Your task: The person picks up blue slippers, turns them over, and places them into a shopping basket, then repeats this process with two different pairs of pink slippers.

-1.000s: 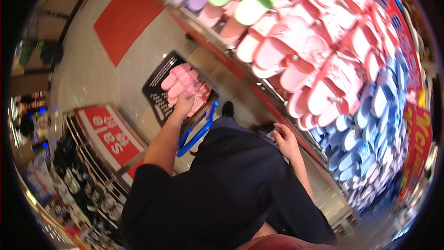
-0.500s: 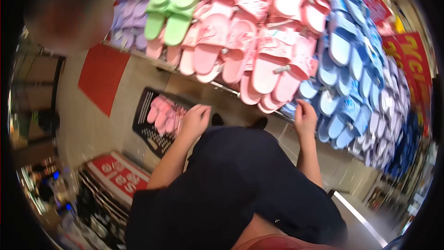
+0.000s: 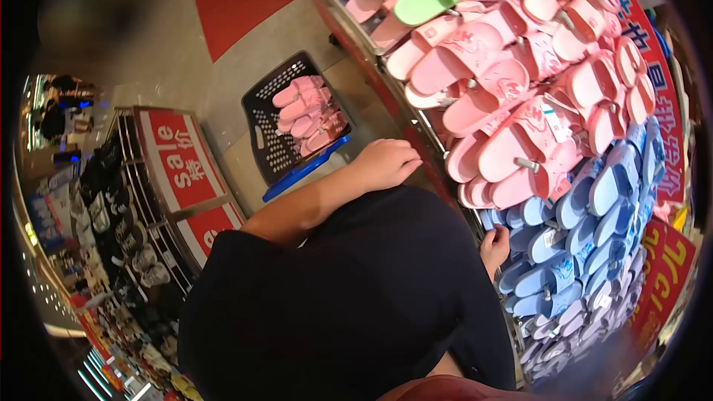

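My left hand (image 3: 388,162) is loosely curled in front of my dark shirt, near the left edge of the slipper display, and whatever its fingers might hold is hidden. Beside the blue slippers (image 3: 546,271) is my right hand (image 3: 494,249), its fingers bent in; its inside cannot be seen. Pink slippers (image 3: 512,152) hang in overlapping rows between and above the hands, with green slippers (image 3: 431,0) higher up. A black basket (image 3: 269,130) with a blue handle (image 3: 293,175) stands on the floor left of the display and holds small pink slippers (image 3: 301,108).
Red sale signs (image 3: 178,152) top a shoe rack (image 3: 141,208) on the left. A red floor patch (image 3: 241,0) lies beyond the basket. Purple slippers (image 3: 564,330) hang at the lower right, near a red and yellow sign (image 3: 665,263).
The view has turned, so the display now slants down the right side. My left hand shows closer to the display's edge, and my right hand lower beside the blue slippers. The basket's blue handle is now visible.
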{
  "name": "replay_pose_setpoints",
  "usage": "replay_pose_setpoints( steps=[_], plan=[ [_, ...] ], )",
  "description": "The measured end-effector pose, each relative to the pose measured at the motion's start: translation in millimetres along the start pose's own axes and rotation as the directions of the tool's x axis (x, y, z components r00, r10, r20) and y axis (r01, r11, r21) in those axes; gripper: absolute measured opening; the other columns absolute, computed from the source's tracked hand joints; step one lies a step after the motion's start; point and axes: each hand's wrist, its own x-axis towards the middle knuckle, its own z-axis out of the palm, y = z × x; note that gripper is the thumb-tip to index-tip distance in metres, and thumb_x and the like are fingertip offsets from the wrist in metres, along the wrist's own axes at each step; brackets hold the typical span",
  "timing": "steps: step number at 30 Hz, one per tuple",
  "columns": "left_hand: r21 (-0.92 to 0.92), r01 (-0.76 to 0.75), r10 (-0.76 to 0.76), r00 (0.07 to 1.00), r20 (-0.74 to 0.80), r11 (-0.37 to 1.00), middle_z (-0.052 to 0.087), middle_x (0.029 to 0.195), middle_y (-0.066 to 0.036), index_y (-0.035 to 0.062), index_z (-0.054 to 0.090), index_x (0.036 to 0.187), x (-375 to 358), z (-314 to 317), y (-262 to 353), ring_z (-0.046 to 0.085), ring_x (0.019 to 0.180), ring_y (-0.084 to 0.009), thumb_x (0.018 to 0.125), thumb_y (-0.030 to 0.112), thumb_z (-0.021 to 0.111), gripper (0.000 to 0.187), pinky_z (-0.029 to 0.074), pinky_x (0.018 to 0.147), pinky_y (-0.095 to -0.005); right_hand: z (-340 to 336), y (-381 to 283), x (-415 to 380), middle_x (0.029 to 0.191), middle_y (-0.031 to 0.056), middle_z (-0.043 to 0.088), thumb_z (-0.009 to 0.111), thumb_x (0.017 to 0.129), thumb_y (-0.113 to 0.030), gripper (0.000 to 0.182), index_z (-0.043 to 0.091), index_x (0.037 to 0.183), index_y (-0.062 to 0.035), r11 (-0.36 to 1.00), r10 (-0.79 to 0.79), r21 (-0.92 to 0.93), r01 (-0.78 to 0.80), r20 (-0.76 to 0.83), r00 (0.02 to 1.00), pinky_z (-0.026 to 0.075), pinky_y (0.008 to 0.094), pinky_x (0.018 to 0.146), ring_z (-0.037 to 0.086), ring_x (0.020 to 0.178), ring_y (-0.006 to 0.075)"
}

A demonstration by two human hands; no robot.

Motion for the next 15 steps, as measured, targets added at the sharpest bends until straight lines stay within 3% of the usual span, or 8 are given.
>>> replay_pose_setpoints(
  steps=[2,8,13,15],
  plan=[
    [0.012,-0.019,0.019,1.0,0.023,1.0,0.067,0.088,-0.012,0.0051,0.071,0.091,1,-1,3,0.065,0.085,-0.0327,0.09,0.019,0.063,0.017,0.052,0.075,-0.0423,-1,-5,-1,0.07,0.0121,0.065,0.06,0.084,-0.019,0.016,0.069,0.096,-0.0118,0.998,0.015,-0.065,-0.016,-0.027,1.0,0.049,0.0424,0.061,0.064,0.064,0.0312],
    [-0.107,-0.078,0.08,0.997,0.01,0.991,0.067,0.086,-0.014,0.0007,0.07,0.092,34,-6,32,0.065,0.082,-0.0335,0.088,0.012,0.065,0.012,0.052,0.072,-0.0391,-10,-20,1,0.066,0.007,0.064,0.063,0.083,-0.027,0.017,0.069,0.091,-0.0135,0.993,0.048,-0.112,-0.047,-0.002,0.999,0.05,0.0419,0.06,0.065,0.064,0.0275],
    [-0.187,-0.19,0.205,0.976,0.068,0.964,0.068,0.089,-0.016,-0.0025,0.07,0.099,95,-9,67,0.067,0.084,-0.0294,0.089,0.007,0.065,0.014,0.053,0.074,-0.0353,-16,-22,0,0.075,0.0102,0.068,0.063,0.081,-0.032,0.023,0.069,0.091,-0.0124,0.995,0.064,-0.076,-0.067,-0.034,0.997,0.051,0.0446,0.063,0.067,0.07,0.0313],
    [-0.201,-0.163,0.184,0.979,0.092,0.966,0.068,0.093,-0.017,-0.0029,0.069,0.101,128,-8,89,0.067,0.084,-0.0281,0.089,0.007,0.065,0.016,0.053,0.075,-0.0341,-18,-24,-1,0.076,0.0109,0.069,0.062,0.081,-0.032,0.023,0.069,0.09,-0.0121,0.997,0.066,-0.044,-0.069,-0.049,0.997,0.052,0.0449,0.063,0.067,0.071,0.0317]
  ],
)
